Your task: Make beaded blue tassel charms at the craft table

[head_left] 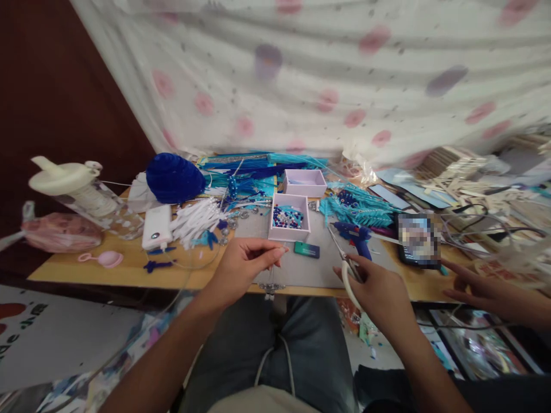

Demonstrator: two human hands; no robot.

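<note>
Silver pendant (270, 288) hangs at the table's edge (129, 279).

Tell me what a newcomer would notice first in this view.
Probably the vivid deep-blue bundle at the table's back left, then the lilac box of colourful beads near the middle. In front, a silvery ornament hangs beneath the left hand's pinched fingers, and the right hand holds white-handled scissors.

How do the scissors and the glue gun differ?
The scissors have pale handles, while the glue gun is blue. The scissors are held in the right hand; the glue gun lies unheld on the grey mat. Both are right of the bead box.
</note>
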